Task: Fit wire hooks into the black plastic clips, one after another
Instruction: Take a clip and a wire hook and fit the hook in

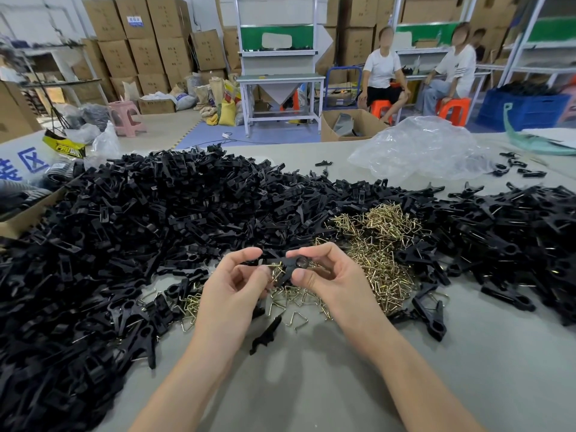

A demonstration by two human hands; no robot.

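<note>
1. Reference: the wire hook pile, a brass-coloured heap lying on the grey counter. All positions below are given relative to this pile.

2. Work piece: one black clip is held above the pile's near-left edge, clear of the counter. A wire hook lies against the clip's left half. How far it is seated cannot be determined.

3. Left hand: the grip is clamped on the clip's left end, thumb and forefinger pinching it. The other fingers are curled. Whether the thumb also presses the hook cannot be determined.

4. Right hand: the grip is clamped on the clip's right end, thumb below and forefinger above, beside the round hole in the clip.

5. Stock: the large clip heap lies left of and behind the pile and touches it. A second clip heap lies right of the pile, with wire showing in many of its pieces.

6. Loose items: a single clip lies on the counter nearer than the pile, between the two forearms. A clear plastic bag lies behind the pile.
</note>
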